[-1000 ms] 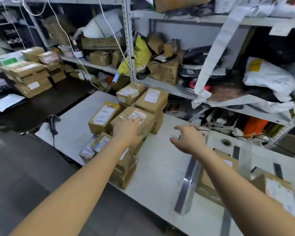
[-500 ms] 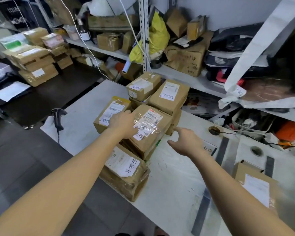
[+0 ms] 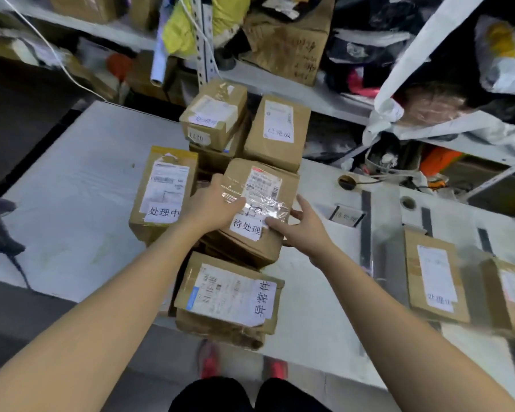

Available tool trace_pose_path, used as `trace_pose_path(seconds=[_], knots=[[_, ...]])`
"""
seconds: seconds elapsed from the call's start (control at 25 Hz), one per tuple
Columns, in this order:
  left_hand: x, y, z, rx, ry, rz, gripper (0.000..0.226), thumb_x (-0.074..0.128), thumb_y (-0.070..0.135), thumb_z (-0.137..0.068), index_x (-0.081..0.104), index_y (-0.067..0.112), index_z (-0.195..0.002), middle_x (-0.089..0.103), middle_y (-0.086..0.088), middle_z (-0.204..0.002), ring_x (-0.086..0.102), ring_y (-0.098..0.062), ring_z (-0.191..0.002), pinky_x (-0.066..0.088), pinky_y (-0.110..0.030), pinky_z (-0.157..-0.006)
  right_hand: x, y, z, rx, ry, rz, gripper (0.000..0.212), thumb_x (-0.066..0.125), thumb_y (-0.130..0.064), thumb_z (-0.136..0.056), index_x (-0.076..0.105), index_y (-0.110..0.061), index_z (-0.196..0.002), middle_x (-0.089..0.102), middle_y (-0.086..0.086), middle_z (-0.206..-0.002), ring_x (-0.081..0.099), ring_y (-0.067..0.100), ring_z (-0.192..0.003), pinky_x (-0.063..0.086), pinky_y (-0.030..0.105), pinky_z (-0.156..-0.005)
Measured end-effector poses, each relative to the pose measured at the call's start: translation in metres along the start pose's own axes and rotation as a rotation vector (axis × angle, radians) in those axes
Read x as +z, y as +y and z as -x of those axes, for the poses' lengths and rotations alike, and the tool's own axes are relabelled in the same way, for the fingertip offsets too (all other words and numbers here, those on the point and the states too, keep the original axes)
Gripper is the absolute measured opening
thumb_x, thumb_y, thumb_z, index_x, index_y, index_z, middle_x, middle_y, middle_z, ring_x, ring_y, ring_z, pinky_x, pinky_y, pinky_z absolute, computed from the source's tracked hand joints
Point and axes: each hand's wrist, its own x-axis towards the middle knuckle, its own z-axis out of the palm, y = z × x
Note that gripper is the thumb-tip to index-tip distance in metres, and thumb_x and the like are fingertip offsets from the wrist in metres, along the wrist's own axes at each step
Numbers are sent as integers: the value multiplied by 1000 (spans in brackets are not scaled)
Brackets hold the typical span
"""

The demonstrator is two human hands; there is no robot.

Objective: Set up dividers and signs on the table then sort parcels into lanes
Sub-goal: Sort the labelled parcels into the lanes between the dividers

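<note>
We have both hands on the taped parcel [image 3: 260, 188] marked 待处理, which lies on lower boxes [image 3: 220, 252] on the tabletop [image 3: 72, 203]. Our left hand [image 3: 213, 203] takes its left top edge in a closed grip, thumb laid across the tape. Our right hand [image 3: 302, 226] is spread wide, straight fingers against its right side, thumb on top beside the label. The 处理中 parcel [image 3: 161, 191] stands just left of it.

Single head-worn view, steeply down and forward over the table [image 3: 72, 179] (close, wide-angle), shelving beyond
</note>
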Motion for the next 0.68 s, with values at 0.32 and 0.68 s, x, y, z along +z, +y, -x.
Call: trace_pose_path(seconds=[0.32,0.68], knots=[[1,4,2,121,-68,18,74,67,50,-84,32,27,-146,62,-6,-128,60,-30,-111,52,-44,-90,15,-4,23,72,85,-206,61,85,-25,-81,57,-38,-133,70,-6,-123,73,19,-103,65,43,-74],[24,59,16,230,-169,47,74,65,48,-88,29,23,-147,61,-7,-128,58,-31,-113,51,-46,-93,-45,0,61,103,184,-196,52,84,-21,-82,60,-33,-126,72,-7,-114,73,15,-94,60,29,-58]])
